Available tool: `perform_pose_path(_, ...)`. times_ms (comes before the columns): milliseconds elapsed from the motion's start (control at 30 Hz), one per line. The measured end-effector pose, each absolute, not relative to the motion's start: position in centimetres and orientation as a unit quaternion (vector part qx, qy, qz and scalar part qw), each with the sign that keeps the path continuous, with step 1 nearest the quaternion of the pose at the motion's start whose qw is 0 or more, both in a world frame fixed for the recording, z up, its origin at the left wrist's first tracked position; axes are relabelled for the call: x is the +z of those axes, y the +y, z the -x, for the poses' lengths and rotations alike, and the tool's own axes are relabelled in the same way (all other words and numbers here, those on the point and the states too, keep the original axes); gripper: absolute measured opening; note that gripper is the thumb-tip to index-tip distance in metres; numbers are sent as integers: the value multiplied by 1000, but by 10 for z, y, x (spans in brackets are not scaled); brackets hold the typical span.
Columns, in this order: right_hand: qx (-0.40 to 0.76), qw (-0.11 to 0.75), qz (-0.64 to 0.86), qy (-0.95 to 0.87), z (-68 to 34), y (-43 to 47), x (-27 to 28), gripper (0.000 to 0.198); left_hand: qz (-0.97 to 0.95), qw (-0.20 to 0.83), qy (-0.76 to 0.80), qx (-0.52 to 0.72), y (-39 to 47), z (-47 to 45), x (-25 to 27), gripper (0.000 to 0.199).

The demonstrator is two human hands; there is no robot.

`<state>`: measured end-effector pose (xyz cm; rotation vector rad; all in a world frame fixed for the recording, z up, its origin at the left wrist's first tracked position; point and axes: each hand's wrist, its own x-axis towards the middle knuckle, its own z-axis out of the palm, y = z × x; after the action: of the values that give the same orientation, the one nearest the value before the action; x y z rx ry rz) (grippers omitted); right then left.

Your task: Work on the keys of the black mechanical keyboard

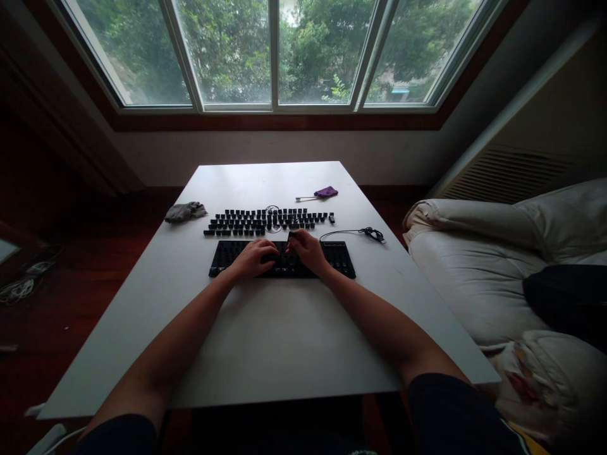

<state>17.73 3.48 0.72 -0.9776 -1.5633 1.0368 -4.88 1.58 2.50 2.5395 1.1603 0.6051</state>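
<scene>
A black keyboard [339, 262] lies across the white table, under both hands. My left hand [253, 258] rests over its middle left, fingers curled toward the thumb around a dark patch I cannot make out. My right hand [308, 249] is over the middle right, thumb and fingers pinched on a small black keycap [291, 235] held at the keyboard's far edge. Just beyond the keyboard, many loose black keycaps [237, 222] stand in several rows. Among them lies a thin, ring-shaped wire tool [272, 208], partly hidden.
A grey cloth [184, 212] lies at the table's left edge. Toward the back right are a purple cloth [326, 191] and a thin stick [308, 198]. A coiled black cable [372, 234] lies right of the keycaps. A pale sofa [474, 272] stands beside the table [284, 347].
</scene>
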Motion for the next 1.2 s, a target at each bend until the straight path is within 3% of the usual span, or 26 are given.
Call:
perform_pose_path(367, 422, 503, 386, -648, -178, 36, 6, 23, -861, 116, 436, 236, 19, 44, 22, 18)
perform_pose_path(667, 418, 490, 415, -643, -176, 35, 6, 28, -831, 92, 497, 233, 22, 47, 18, 32)
perform_pose_path(1033, 418, 495, 405, -645, -177, 37, 3, 29, -842, 90, 483, 224, 22, 46, 17, 22)
perform_pose_path(1200, 419, 504, 390, -646, -177, 41, -3, 28, -827, 105, 481, 272, 25, 48, 12, 26)
